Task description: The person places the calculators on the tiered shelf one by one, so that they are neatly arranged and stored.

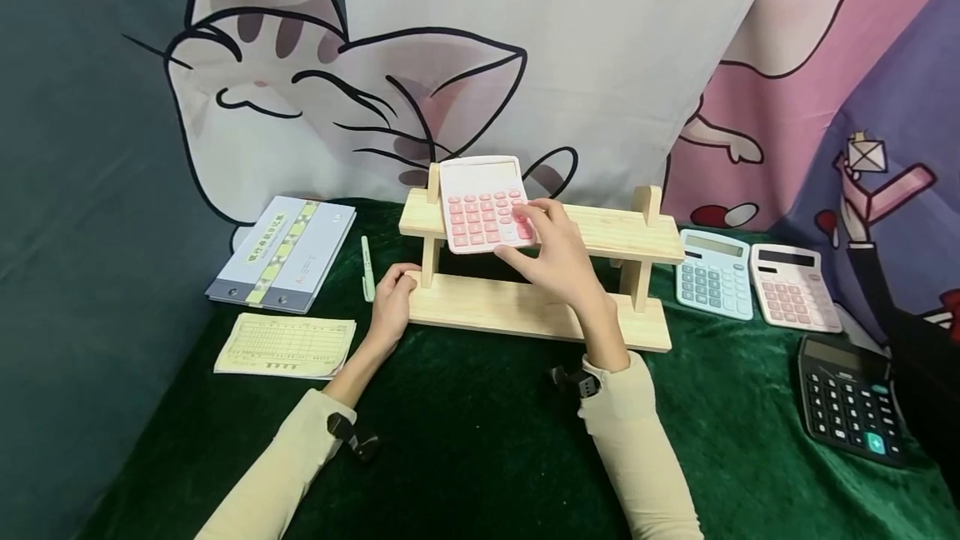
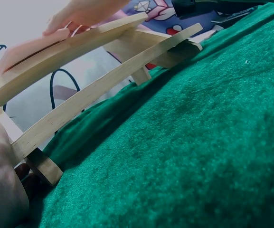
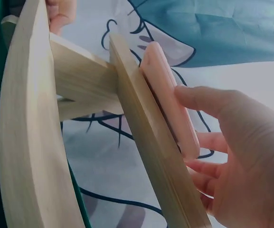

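Note:
A two-tier wooden shelf (image 1: 487, 307) stands on the green cloth. At the left part of its upper board is a white-and-pink calculator (image 1: 483, 215), keys showing, its lower edge past the board's front. My right hand (image 1: 555, 252) holds this calculator by its right side, the thumb at the lower corner. In the right wrist view the calculator (image 3: 167, 99) lies close along the upper board (image 3: 151, 137); whether it fully rests there I cannot tell. My left hand (image 1: 390, 307) grips the left end of the lower board. Part of that grip is hidden in the left wrist view.
Left of the shelf lie a green pen (image 1: 367, 269), a thick grey-blue binder (image 1: 288, 252) and a yellow form pad (image 1: 285, 344). To the right are a blue calculator (image 1: 714, 273), another pink calculator (image 1: 795, 286) and a black calculator (image 1: 851, 398). A printed curtain (image 1: 600, 48) hangs behind.

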The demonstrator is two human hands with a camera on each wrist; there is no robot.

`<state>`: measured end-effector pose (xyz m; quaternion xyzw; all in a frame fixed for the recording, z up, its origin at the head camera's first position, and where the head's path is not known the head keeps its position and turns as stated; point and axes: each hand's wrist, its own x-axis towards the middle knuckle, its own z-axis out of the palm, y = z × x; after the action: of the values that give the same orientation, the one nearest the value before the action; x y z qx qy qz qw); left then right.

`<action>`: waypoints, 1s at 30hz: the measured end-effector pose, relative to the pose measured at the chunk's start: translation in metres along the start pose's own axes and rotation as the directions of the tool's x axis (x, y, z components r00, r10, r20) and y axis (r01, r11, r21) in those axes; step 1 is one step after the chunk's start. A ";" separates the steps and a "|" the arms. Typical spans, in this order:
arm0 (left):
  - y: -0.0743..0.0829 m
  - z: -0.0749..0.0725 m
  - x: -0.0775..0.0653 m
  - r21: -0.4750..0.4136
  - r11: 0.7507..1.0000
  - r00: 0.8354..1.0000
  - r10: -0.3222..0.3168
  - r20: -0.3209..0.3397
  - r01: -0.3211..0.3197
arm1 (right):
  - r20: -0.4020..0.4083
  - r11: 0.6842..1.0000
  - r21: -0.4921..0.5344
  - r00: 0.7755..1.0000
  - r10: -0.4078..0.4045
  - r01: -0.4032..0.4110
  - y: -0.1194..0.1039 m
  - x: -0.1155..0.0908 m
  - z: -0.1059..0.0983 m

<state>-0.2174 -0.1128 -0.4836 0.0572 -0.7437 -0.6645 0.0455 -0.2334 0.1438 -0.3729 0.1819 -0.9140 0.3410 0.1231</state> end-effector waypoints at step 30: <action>0.001 -0.002 0.000 -0.005 1.000 1.000 -0.011 -0.002 0.011 | -0.096 1.000 0.003 0.995 0.016 -0.016 -0.022 -0.003 0.023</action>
<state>-0.2176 -0.1143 -0.4829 0.0618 -0.7418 -0.6664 0.0428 -0.2241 0.1142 -0.3780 0.1581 -0.9080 0.3515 0.1640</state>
